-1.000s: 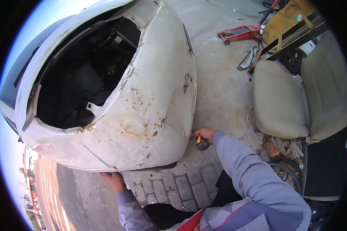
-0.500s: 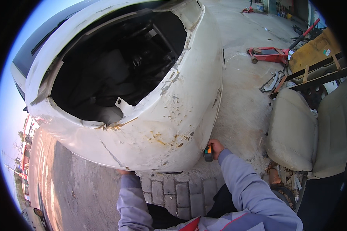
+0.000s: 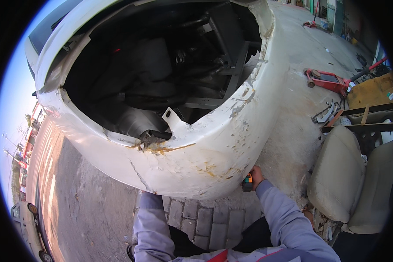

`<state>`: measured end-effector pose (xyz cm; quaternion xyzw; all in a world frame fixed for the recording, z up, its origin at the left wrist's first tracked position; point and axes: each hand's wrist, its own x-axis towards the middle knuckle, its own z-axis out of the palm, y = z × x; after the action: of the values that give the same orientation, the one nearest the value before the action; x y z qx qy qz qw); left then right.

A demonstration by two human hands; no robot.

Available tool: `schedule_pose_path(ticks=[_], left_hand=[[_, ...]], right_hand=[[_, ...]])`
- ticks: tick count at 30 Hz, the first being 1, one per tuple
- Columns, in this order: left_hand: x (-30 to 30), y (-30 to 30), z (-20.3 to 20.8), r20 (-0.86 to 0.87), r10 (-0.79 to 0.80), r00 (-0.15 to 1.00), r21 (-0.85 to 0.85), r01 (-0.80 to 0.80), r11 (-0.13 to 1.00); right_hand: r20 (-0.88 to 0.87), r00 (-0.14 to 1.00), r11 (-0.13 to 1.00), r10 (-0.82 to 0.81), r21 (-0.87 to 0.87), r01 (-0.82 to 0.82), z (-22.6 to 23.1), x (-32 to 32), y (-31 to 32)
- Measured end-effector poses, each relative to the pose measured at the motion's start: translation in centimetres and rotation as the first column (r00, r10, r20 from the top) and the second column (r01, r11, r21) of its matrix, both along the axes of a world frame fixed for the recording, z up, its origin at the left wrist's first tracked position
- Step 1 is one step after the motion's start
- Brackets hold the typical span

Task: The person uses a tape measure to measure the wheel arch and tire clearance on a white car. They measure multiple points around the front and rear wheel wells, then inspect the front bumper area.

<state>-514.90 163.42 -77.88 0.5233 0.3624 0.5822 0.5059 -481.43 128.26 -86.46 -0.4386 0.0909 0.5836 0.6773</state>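
Note:
The worn white front bumper (image 3: 192, 179) of a car fills the middle, with chipped paint, rust-brown stains and a crack. At its lower right edge my right hand (image 3: 257, 174) is closed around a cordless power tool (image 3: 247, 183), black with orange and green. Only the tool's battery end shows; its front is hidden by the bumper. My left forearm, in a grey-blue sleeve (image 3: 150, 218), reaches under the bumper's lower edge. The left hand itself is hidden there. Above the bumper gapes a large opening (image 3: 148, 70) with dark parts inside and a bent metal tab (image 3: 174, 120) at its rim.
Light car seats (image 3: 338, 174) stand on the right, beside a yellowish board (image 3: 371, 92) and scrap. Behind them is a red floor jack (image 3: 327, 81). Paving bricks (image 3: 205, 220) lie between my knees. Another car (image 3: 28, 227) is at far left.
The view has shifted, showing more of the opening's inside. My left hand, partly visible before, is now hidden under the bumper. The right hand still holds the tool at the bumper's edge.

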Motion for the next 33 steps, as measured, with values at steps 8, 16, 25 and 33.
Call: schedule_pose_path(ticks=[8,16,25,33], left_hand=[[0.0,0.1,0.0,-0.017,0.033,0.999,0.003,-0.033,0.999],[0.4,0.0,0.8,-0.045,0.027,0.999,0.007,-0.026,1.000],[0.7,1.2,2.4,-0.088,-0.022,0.996,-0.008,0.022,1.000],[1.9,1.9,3.8,-0.127,-0.066,0.990,-0.011,0.065,0.998]], right_hand=[[-0.004,0.997,0.997,0.079,0.022,-0.079,0.4,0.5,-0.6],[0.046,0.998,0.995,0.040,0.088,-0.044,-1.3,0.2,-0.6],[0.523,0.155,0.519,0.838,-0.676,-0.523,-3.8,-0.1,-2.5],[0.604,-0.376,0.434,0.703,-0.782,-0.447,-3.1,-0.6,-0.5]])
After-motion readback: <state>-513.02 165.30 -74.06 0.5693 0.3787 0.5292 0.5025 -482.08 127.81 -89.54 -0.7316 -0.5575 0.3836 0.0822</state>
